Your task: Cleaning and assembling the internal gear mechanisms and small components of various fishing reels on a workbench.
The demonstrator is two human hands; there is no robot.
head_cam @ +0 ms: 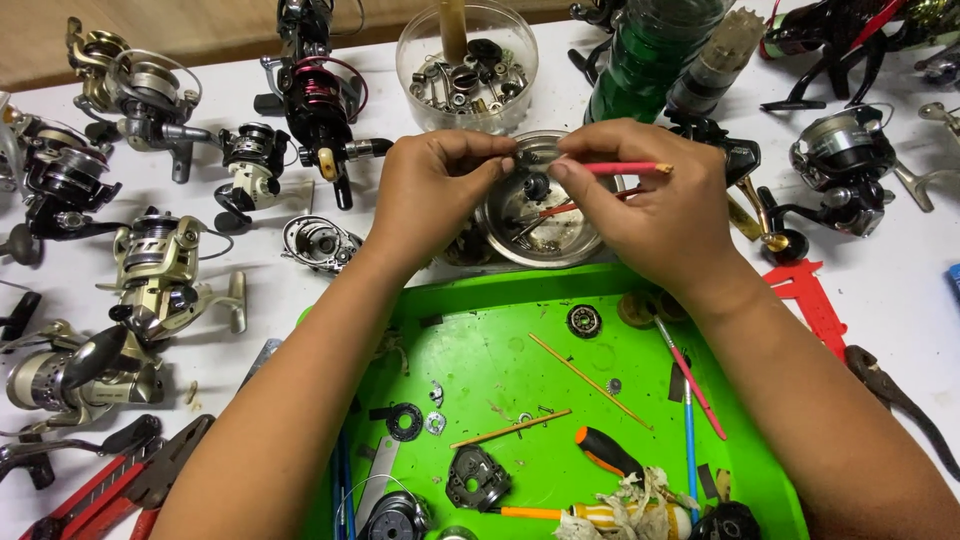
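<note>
A small dark part [537, 186] is held over a shallow round metal dish [580, 248], at the middle of the scene just beyond the far edge of a green tray [500, 350]. The part is pinched by the left hand [437, 195], whose fingers [497, 160] are closed on it from the left. A thin red stick [625, 168] is gripped in the clenched fingers [590, 150] of the right hand [650, 205], with its tip pointing right. The 2 hands are nearly touching above the dish. Whether the stick touches the part cannot be told.

In the dish a second red stick [560, 210] is seen lying among grime. Beyond the dish, at the far side, a clear round tub [420, 100] filled with small metal parts is set, and to its right a green bottle [645, 50] is stood.

On the green tray, near the viewer, a black bearing [583, 320], 2 thin wooden sticks [590, 380], a black gear ring [405, 422], a screwdriver with an orange and black handle [605, 452] and a blue pen [688, 420] are laid.

The white surface [900, 290] is covered with fishing reels: several silver and black reels [165, 260] at the left, a red and black reel [318, 110] at the far left of the tub, and a dark reel [840, 160] at the right. Red-handled pliers [100, 485] are placed at the near left corner, and a red caliper [815, 305] lies to the right of the tray.
</note>
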